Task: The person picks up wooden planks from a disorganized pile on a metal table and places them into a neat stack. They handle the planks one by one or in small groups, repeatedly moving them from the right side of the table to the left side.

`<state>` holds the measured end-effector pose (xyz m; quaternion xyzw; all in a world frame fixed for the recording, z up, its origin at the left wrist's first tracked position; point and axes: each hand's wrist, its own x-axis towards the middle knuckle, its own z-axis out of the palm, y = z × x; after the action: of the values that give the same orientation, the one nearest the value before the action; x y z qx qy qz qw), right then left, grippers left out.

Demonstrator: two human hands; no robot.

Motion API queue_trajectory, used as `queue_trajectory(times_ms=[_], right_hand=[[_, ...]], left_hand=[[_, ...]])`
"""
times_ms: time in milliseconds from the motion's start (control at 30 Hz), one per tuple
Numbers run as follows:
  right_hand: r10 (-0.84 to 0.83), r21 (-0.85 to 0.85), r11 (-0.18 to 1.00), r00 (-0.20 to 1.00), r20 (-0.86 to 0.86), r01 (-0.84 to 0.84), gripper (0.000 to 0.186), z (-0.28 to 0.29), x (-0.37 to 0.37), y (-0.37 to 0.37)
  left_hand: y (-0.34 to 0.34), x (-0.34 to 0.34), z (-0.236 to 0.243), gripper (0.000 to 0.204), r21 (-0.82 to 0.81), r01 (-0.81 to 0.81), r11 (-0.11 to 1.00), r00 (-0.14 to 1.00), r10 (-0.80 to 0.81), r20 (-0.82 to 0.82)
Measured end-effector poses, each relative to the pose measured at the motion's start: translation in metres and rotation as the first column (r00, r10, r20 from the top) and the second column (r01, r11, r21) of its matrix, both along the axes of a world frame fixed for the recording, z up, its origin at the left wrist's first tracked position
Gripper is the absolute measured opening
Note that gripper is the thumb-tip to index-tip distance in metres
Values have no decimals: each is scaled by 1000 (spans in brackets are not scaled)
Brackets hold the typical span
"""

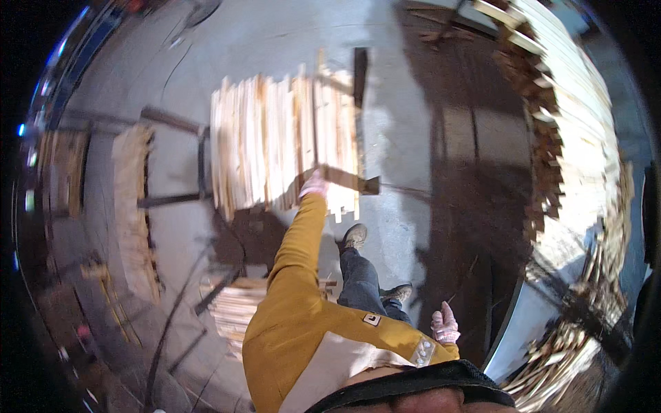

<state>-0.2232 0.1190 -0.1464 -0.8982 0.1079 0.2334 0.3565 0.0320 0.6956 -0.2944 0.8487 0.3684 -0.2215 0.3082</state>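
My left hand (314, 184), in a pale pinkish glove, reaches out to the near side of a stack of pale boards (275, 138). Its fingers look closed around the near end of a thin wooden slat (316, 117), which runs away from me over the stack and past its far edge. Blur and glare hide the exact grip. My right hand (445, 325), gloved alike, hangs low beside my body at the right, fingers stretched out and holding nothing.
Dark metal arms (172, 200) stick out around the stack. A smaller pile of boards (234, 310) lies by my left elbow. More boards (132, 206) stand farther left. A long, high lumber stack (578, 117) fills the right side, with loose thin sticks (558, 368) near it.
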Motion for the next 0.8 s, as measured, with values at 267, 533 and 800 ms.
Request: queue_trajectory(times_ms=[267,533,800], right_hand=[[-83,-349,937,958,-274,-19,56,129,19,-2],[-801,-536,254,486,349,805,54,215,-121,-293],[-778,-485,-136,209,592,864,58,222,-248,-646]], left_hand=[[-54,-39,68,33,-190,103,976,874,2,485],[-306,-160,151,32,-659,312,684,887,40,461],[-693,-253,279,40,-730,585,354,811,-262,524]])
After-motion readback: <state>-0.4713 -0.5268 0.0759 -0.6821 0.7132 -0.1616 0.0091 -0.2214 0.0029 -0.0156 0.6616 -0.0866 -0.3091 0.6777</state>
